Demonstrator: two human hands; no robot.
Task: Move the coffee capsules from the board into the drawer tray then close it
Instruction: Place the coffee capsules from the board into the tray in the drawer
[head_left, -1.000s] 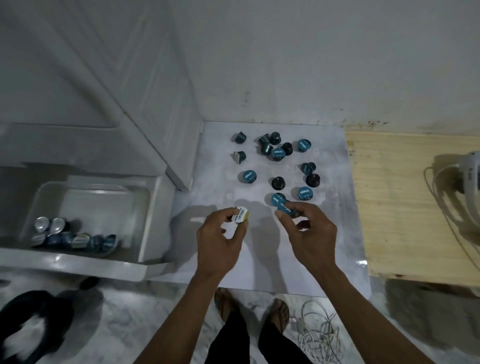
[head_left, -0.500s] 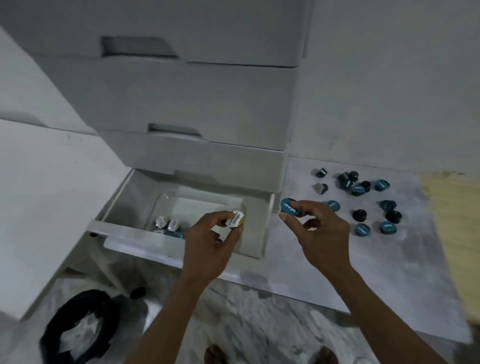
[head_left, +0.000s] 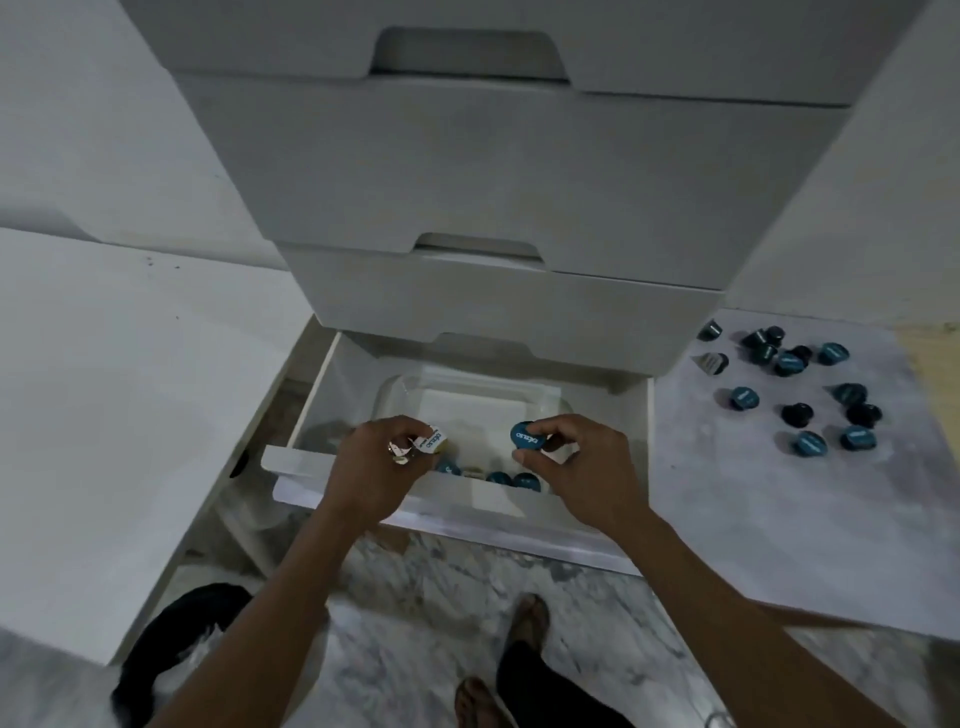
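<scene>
The bottom drawer (head_left: 467, 512) stands pulled out, with a clear plastic tray (head_left: 467, 387) inside it. Several capsules (head_left: 498, 478) lie at the tray's near side. My left hand (head_left: 379, 467) pinches a white-lidded capsule (head_left: 435, 440) over the tray's left part. Over the tray's right part, my right hand (head_left: 576, 467) pinches a blue-lidded capsule (head_left: 527, 435). Several blue and dark capsules (head_left: 795, 387) lie scattered on the grey marbled board (head_left: 727, 509) to the right of the drawer.
Closed white drawers (head_left: 493, 171) stack above the open one. A white panel (head_left: 119, 415) lies to the left. A black object (head_left: 171, 639) sits on the marble floor at lower left. My feet (head_left: 519, 654) stand below the drawer front.
Both hands carried their capsules leftward from the board to above the drawer tray. The view turned left, so the drawer unit now fills the middle.
</scene>
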